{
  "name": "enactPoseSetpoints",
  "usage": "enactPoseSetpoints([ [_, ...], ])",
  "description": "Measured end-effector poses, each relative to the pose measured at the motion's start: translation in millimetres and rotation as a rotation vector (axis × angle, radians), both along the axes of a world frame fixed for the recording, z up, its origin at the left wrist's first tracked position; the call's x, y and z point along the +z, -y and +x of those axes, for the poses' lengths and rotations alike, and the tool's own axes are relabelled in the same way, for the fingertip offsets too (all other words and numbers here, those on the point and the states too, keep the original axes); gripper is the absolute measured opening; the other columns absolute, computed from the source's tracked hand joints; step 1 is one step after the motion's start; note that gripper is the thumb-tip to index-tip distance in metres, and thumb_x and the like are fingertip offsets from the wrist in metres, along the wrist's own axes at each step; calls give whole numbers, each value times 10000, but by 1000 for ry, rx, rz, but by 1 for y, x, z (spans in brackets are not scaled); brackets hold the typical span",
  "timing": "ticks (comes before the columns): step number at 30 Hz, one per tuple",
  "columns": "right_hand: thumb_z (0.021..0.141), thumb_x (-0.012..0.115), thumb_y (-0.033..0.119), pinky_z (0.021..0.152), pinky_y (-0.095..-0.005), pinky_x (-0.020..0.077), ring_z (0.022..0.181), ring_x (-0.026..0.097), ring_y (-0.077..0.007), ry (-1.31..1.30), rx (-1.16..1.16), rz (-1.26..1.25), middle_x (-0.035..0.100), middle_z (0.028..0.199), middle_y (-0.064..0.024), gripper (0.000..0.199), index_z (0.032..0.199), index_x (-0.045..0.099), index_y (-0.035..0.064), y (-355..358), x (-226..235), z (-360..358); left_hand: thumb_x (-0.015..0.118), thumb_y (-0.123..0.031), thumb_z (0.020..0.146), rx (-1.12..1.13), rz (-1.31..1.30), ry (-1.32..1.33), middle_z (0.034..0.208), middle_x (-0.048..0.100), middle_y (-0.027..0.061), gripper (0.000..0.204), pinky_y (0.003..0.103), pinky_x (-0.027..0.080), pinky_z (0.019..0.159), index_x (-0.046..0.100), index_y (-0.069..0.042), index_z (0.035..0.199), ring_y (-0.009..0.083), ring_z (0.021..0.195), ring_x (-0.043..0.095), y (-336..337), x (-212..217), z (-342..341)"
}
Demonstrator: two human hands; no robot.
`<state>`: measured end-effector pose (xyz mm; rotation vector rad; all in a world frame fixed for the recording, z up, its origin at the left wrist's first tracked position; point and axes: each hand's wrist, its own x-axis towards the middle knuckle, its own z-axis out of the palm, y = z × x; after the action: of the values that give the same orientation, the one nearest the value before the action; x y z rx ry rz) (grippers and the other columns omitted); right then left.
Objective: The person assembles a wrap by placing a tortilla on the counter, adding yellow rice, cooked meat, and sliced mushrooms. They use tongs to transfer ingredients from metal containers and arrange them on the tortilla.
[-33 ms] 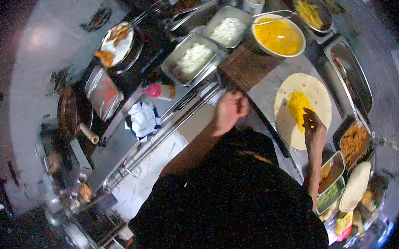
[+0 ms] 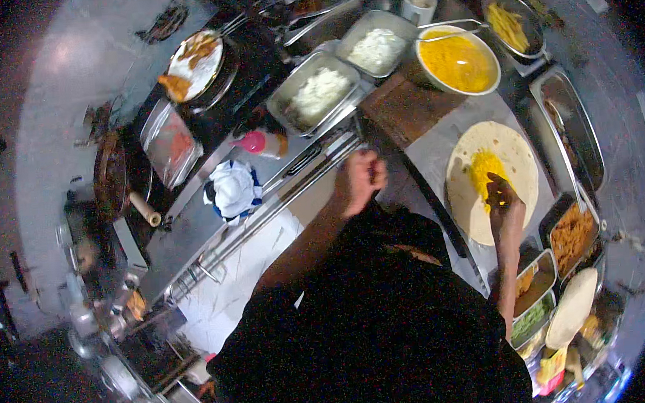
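Right fingers: bunched together, tips down on the yellow filling [image 2: 484, 170]; whether a pinch of it is held between them cannot be told.
Right hand [image 2: 501, 196]: over the middle of the tortilla, forearm running back along the desk's right side.
Filling: bright yellow, loose shreds, heaped in a short strip at the tortilla's centre.
Tortilla [image 2: 517, 157]: pale, round, laid flat and unfolded on a sheet of grey paper [image 2: 431, 155] near the right edge of the desk [image 2: 405, 195].
Left fingers: curled shut into a loose fist at the desk's near edge, beside the metal rail [image 2: 291, 185]; what they grip, if anything, cannot be told.
Left hand [image 2: 362, 179]: well apart from the tortilla, to its left.
Yellow bowl [image 2: 458, 60]: white, round, full of the same yellow shreds, just beyond the tortilla at the far side; a metal utensil rests across its rim.
Wooden board [image 2: 406, 108]: brown, between the bowl and the left hand.
Steel trays [image 2: 314, 92]: two, holding white crumbled food, left of the bowl.
Small containers [image 2: 568, 237]: along the right edge, just beside the right forearm, holding orange-brown and green fillings.
Stacked tortillas [image 2: 571, 307]: at the near right corner.
Cloth [image 2: 233, 187]: white and blue, crumpled, far left of the rail.
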<state>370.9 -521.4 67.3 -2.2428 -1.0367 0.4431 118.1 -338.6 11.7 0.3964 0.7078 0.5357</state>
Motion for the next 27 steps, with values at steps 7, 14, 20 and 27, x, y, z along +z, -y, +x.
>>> enactPoseSetpoints([
  [7,870,610,89,693,-382,519,806,667,-351,-22,246,-56,678,938,-211,190,1042,665,31,-68,6,-31,458,-235,938,611,8,-217,720,512,36,161,266,361,536,515,-97,876,145,607,473,-11,-14,-162],
  [14,851,579,-31,672,-337,521,764,686,-244,86,450,127,691,881,-173,265,1091,662,42,-94,-9,-45,497,-322,964,839,477,-537,669,538,35,271,254,358,495,507,-103,804,124,535,460,-41,32,-211],
  [20,850,566,-27,681,-359,527,780,694,-277,124,446,91,698,910,-165,276,1093,664,58,-102,-2,-50,547,-411,958,583,1177,-1156,587,561,61,388,285,369,487,619,-52,827,139,526,511,-163,93,-214],
  [27,840,586,1,683,-375,527,812,684,-310,117,372,6,693,917,-170,260,1085,657,50,-131,25,-76,661,-61,751,329,1776,-1595,1055,638,177,305,431,492,819,640,-64,1056,342,919,627,-342,92,-213],
])
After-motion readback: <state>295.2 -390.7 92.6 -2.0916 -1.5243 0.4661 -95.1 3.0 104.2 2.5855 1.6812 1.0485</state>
